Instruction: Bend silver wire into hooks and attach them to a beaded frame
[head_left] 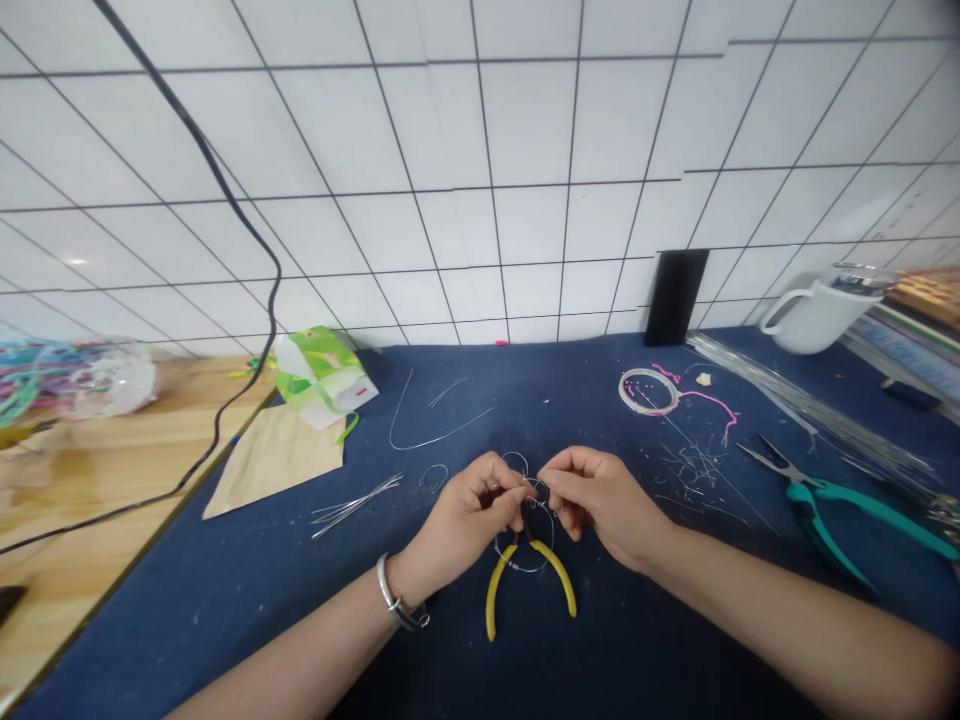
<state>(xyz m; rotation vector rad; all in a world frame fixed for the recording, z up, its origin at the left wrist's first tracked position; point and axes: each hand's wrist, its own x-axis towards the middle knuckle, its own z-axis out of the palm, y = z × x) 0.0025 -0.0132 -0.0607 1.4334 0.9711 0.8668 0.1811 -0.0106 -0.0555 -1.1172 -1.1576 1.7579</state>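
Observation:
Close together at the middle of the blue cloth, my two hands pinch a thin silver wire piece [553, 540] bent into rings, with a few pink beads low on its round part. My left hand [484, 505], with a bracelet [396, 595] on its wrist, has thumb and index finger closed on the wire. My right hand [592, 500] pinches it from the other side; the exact grip point is too small to make out. Yellow-handled pliers [561, 578] lie just below the hands, their jaws largely hidden behind the fingers and wire.
Left of my hands lie a bundle of cut wires [357, 507], a cloth pouch [281, 455] and a green packet [326, 375]. To the right are wire scraps [694, 465], a white ring dish [621, 392], teal-handled pliers [862, 495], long wires [795, 400] and a white mug [825, 312].

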